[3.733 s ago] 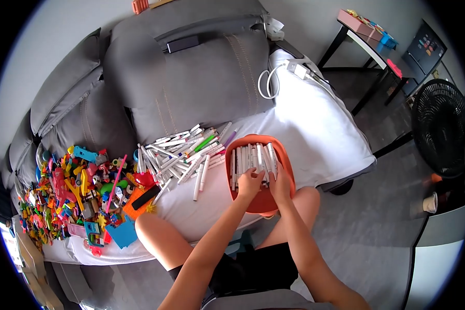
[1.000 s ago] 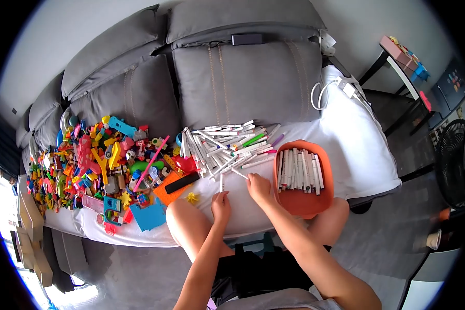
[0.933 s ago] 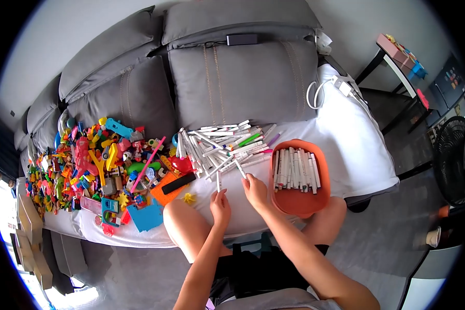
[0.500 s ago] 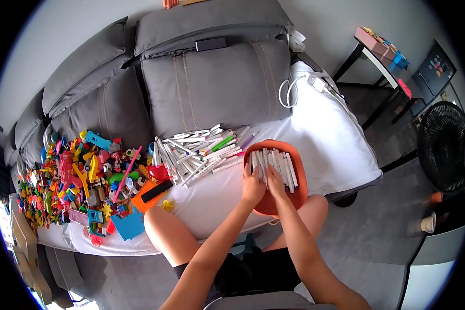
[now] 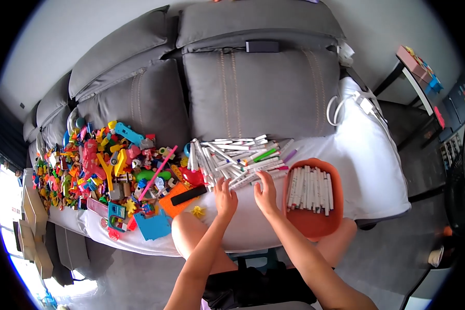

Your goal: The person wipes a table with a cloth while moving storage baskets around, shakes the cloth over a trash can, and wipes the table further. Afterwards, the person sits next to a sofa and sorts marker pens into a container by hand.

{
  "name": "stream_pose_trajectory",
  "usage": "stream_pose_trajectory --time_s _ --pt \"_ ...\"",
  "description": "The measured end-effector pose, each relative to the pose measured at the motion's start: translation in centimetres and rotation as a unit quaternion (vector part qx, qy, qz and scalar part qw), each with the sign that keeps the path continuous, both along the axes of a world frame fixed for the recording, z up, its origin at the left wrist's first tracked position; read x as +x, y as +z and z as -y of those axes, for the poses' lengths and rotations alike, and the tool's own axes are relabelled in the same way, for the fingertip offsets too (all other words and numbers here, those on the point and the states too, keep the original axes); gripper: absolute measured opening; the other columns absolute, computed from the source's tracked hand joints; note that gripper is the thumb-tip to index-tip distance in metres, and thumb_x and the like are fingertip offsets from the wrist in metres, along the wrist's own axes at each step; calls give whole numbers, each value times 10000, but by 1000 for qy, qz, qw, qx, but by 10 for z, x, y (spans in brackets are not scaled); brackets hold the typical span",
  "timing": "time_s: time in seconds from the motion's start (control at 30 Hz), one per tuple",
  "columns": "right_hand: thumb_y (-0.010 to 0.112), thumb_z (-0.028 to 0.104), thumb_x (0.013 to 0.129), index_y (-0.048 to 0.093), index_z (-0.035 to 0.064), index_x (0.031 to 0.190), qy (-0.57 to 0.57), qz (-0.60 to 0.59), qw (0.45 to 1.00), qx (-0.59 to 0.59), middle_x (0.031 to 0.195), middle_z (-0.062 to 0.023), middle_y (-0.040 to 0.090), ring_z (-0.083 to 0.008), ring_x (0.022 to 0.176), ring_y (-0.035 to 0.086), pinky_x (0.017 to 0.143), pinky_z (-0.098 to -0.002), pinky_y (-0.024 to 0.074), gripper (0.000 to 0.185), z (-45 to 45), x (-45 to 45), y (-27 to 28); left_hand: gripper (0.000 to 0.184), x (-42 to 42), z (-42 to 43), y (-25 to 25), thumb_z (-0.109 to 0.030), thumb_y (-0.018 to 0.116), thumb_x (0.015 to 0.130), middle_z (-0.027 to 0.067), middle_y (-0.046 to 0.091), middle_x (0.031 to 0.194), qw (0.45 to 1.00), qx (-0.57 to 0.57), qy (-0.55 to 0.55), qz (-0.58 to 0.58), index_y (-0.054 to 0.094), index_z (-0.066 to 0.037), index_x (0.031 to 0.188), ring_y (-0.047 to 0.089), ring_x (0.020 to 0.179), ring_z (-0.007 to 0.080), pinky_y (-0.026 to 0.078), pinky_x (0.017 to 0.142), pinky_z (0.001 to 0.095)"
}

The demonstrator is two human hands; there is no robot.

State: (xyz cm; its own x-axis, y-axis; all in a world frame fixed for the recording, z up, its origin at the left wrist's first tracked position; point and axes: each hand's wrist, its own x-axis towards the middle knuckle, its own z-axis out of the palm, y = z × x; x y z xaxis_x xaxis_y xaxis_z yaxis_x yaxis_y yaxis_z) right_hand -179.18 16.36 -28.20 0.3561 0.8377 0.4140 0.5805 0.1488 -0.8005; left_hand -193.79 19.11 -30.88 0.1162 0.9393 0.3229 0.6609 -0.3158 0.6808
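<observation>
My left hand [image 5: 226, 199] is at the near edge of a loose pile of white markers [image 5: 223, 155], fingers apart and holding nothing. To its right, my right hand [image 5: 265, 193] is also open and empty, its fingertips near the right part of that pile. A green marker [image 5: 265, 155] and a purple marker [image 5: 290, 154] stand out among the white ones. Beside my right forearm, an orange bin [image 5: 315, 226] rests by my right knee. Inside it, a row of white markers [image 5: 310, 190] lies side by side toward the far part.
A large heap of mixed toys [image 5: 93, 165] covers the left of the sofa seat. A black bar [image 5: 188, 195], an orange sheet [image 5: 173, 205] and a blue panel [image 5: 153, 226] lie close to my left hand. Grey cushions [image 5: 263, 93] line the back. A white cable [image 5: 335, 111] lies at right.
Both hands have left the markers inside the orange bin and moved left to the loose pile, opening and spreading apart. The camera view has shifted left.
</observation>
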Motion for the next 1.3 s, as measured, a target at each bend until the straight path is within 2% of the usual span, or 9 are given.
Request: stream_pose_trajectory --time_s 0.2,0.43,0.57,0.67,0.87,0.93,1.1,1.2,1.3 --pt "571 2 755 523 29 1157 45 73 996 28 1148 -166 547 -340 1075 523 919 -400 427 406 -63 -16 0 451 -46 -103 15 -123 579 742 218 443 1250 976 89 139 -142 501 -52 1180 416 1153 388 337 975 486" --pt "659 291 760 526 -15 1062 46 306 951 -7 1021 -145 572 -318 1034 503 888 -429 393 451 -155 -10 -5 850 -40 -166 39 -555 614 755 223 478 1160 914 -296 198 -194 298 -38 1351 561 1022 335 462 844 379" --pt "601 454 811 487 4 1170 88 347 922 -151 1027 -161 608 -309 991 540 870 -411 396 587 -175 -21 3 894 -11 -148 10 -544 637 727 244 380 1291 929 -200 176 -257 290 -40 1378 544 1011 360 445 864 411" --pt "626 440 784 510 6 1134 70 323 938 -107 915 -133 618 -290 908 562 822 -407 397 569 -168 -23 -9 740 1 -123 2 -371 634 765 273 349 1318 964 -118 163 -173 337 -33 1352 473 1066 426 429 889 464" --pt "629 329 793 522 91 1159 106 308 944 -46 1184 -91 534 -293 1108 482 952 -500 340 449 -120 -24 -23 569 14 -49 -21 -184 593 776 255 333 1350 988 2 91 -122 424 -37 1298 357 1155 489 333 956 556" --pt "616 322 810 548 100 1162 78 316 945 -5 1200 -106 522 -311 1147 456 975 -543 312 422 -112 -33 -20 548 4 -36 -24 -131 593 775 260 344 1341 988 12 53 -143 429 -46 1291 360 1166 488 336 962 540" --pt "598 132 830 555 95 1180 154 216 963 51 1205 -152 518 -332 1045 534 890 -409 445 355 -163 -84 -7 518 -17 -40 -16 -33 548 785 269 384 1307 994 -6 104 -27 427 -49 1288 410 1155 453 359 962 486" --pt "600 152 834 563 98 1184 161 206 965 6 1202 -167 524 -323 994 565 853 -400 467 355 -210 -119 -4 520 -27 -49 -17 18 518 782 271 398 1297 993 -30 117 13 426 -42 1291 439 1142 440 373 942 484" --pt "579 115 833 643 42 995 211 168 962 -35 1024 -148 621 -316 903 601 798 -388 486 188 -238 -130 -20 579 -27 -52 -20 29 490 771 283 385 1311 992 -51 114 15 387 -65 1333 431 1151 442 360 949 481"
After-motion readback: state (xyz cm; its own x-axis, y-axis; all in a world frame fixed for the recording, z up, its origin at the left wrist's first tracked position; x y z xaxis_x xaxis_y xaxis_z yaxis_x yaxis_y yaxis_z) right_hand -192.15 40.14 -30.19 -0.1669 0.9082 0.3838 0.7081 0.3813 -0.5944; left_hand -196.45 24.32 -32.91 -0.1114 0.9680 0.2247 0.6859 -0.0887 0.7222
